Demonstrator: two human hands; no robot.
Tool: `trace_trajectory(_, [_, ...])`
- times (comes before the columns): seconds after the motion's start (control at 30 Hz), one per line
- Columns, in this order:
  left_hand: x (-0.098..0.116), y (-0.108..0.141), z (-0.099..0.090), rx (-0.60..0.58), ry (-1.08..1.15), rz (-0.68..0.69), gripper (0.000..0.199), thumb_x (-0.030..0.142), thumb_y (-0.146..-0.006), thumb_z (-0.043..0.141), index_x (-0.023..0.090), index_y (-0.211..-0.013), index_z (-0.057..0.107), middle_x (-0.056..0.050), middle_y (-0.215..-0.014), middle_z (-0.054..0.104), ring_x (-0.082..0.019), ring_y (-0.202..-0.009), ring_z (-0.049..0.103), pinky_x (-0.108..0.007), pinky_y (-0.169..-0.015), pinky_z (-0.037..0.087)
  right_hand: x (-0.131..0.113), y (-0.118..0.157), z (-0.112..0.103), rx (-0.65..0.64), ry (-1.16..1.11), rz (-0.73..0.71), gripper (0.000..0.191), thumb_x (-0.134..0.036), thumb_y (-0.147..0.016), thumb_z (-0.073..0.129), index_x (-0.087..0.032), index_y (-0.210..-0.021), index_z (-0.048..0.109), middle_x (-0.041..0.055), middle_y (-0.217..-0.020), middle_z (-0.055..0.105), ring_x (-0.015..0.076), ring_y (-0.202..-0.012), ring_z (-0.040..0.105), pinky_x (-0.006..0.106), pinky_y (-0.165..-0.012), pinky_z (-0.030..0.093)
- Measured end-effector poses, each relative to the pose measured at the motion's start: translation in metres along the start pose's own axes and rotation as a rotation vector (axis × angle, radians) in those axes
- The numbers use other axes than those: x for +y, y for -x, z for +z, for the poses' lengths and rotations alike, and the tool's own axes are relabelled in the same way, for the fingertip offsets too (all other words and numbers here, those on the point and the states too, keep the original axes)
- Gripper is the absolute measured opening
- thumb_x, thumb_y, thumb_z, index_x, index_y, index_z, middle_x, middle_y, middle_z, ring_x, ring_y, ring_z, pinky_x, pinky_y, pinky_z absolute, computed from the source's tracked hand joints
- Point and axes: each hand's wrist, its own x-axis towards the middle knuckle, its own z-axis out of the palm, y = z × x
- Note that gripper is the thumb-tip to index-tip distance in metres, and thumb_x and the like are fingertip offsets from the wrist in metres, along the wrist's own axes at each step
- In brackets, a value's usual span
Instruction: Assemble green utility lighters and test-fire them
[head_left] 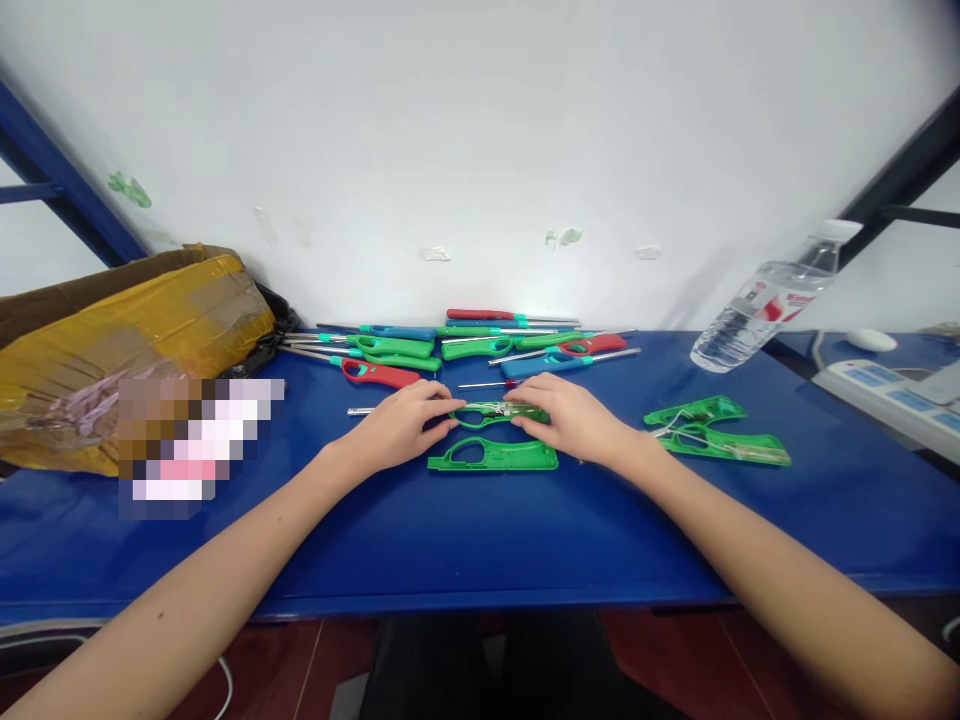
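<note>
My left hand is closed around the front end of an opened green gas lighter, whose metal tube juts out to the left. At its handle end, my right hand grips the same lighter with thumb and fingers. Pale inner parts show in the open casing between my hands. Just below it lies a separate green casing half, its hollow side up. A thin metal shaft with a dark red end, resembling a screwdriver, lies behind the lighter, partly hidden by my right hand.
Several red, green and blue lighters lie along the wall. More opened green casings rest at right, near a tilted-looking water bottle and a white power strip. A taped cardboard box stands at left on the blue table.
</note>
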Motion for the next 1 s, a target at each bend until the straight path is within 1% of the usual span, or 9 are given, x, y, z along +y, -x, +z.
trace_trajectory(0.2, [0.003, -0.001, -0.001, 0.010, 0.025, -0.004, 0.033, 0.030, -0.097, 0.052, 0.020, -0.126, 0.064, -0.010, -0.115, 0.063, -0.023, -0.103, 0.061, -0.037, -0.092, 0.051, -0.002, 0.000, -0.001, -0.013, 0.002, -0.001, 0.023, -0.026, -0.093, 0.058, -0.017, -0.110, 0.071, 0.0122, -0.106, 0.070, 0.0268, -0.100, 0.065, 0.041, -0.087, 0.054])
trace_trajectory(0.47, [0.002, 0.000, 0.001, -0.009, 0.010, 0.004, 0.034, 0.030, -0.097, 0.052, 0.019, -0.128, 0.061, -0.011, -0.118, 0.062, -0.023, -0.104, 0.060, -0.038, -0.092, 0.051, 0.000, 0.000, 0.006, 0.046, -0.048, -0.043, 0.019, -0.022, -0.094, 0.057, -0.018, -0.104, 0.073, 0.0107, -0.105, 0.070, 0.0249, -0.098, 0.065, 0.040, -0.085, 0.054])
trace_trajectory(0.67, [0.001, 0.000, 0.002, -0.005, 0.005, 0.014, 0.033, 0.029, -0.097, 0.052, 0.020, -0.128, 0.062, -0.010, -0.116, 0.064, -0.023, -0.103, 0.060, -0.037, -0.091, 0.051, -0.002, -0.002, 0.012, 0.093, -0.060, -0.032, 0.018, -0.022, -0.094, 0.056, -0.018, -0.098, 0.073, 0.0103, -0.101, 0.071, 0.0244, -0.097, 0.065, 0.039, -0.085, 0.055])
trace_trajectory(0.83, [0.000, -0.001, 0.002, 0.013, 0.009, 0.023, 0.033, 0.028, -0.097, 0.052, 0.020, -0.127, 0.062, -0.010, -0.115, 0.065, -0.022, -0.102, 0.061, -0.037, -0.089, 0.051, -0.004, -0.004, 0.014, 0.097, -0.069, -0.031, 0.020, -0.021, -0.095, 0.053, -0.019, -0.098, 0.073, 0.0105, -0.099, 0.071, 0.0244, -0.097, 0.065, 0.041, -0.084, 0.056])
trace_trajectory(1.0, [0.001, -0.001, 0.003, 0.001, 0.005, 0.017, 0.033, 0.028, -0.097, 0.052, 0.019, -0.127, 0.062, -0.010, -0.115, 0.065, -0.023, -0.103, 0.061, -0.038, -0.090, 0.052, -0.004, -0.004, 0.014, 0.101, -0.038, -0.055, 0.021, -0.021, -0.096, 0.052, -0.018, -0.098, 0.073, 0.0106, -0.100, 0.071, 0.0243, -0.097, 0.064, 0.040, -0.084, 0.056])
